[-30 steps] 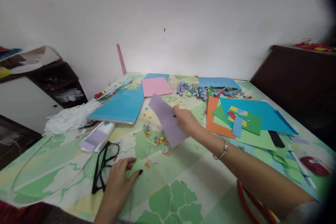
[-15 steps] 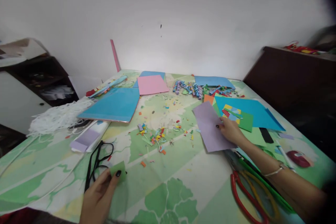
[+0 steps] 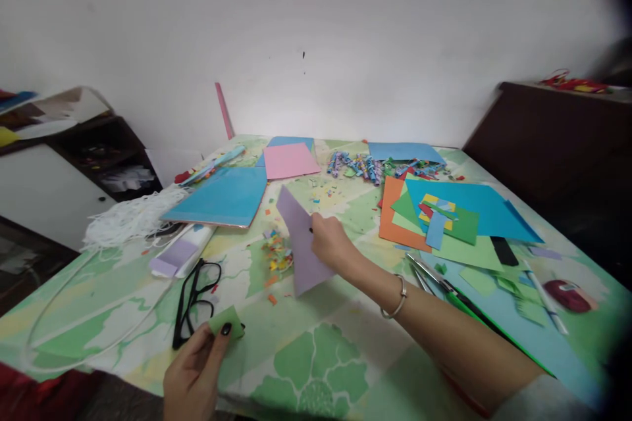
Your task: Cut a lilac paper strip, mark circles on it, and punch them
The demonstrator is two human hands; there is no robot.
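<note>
A sheet of purple paper (image 3: 302,243) is pinched by its right edge in my right hand (image 3: 330,242), held tilted over the middle of the table. Behind its left side, a heap of small paper scraps (image 3: 277,251) partly shows. Near the front edge, my left hand (image 3: 197,362) pinches a small piece of green paper (image 3: 227,322) between thumb and fingers. Just beyond that hand lie black-framed glasses (image 3: 192,302). Under my right forearm are the open blades of scissors (image 3: 422,271) and a long green-edged tool (image 3: 474,312); red scissor handles are mostly hidden.
At right are an orange sheet (image 3: 392,210), blue paper (image 3: 478,200) and a dark red round object (image 3: 567,296). Left hold a blue pad (image 3: 220,194) and white string (image 3: 128,217). Rolled paper bits (image 3: 368,168) and a pink sheet (image 3: 290,161) lie at the back.
My right hand has carried the purple sheet leftwards from the paper pile to the scraps, uncovering the orange sheet. My left hand still holds the green piece. The view has shifted slightly.
</note>
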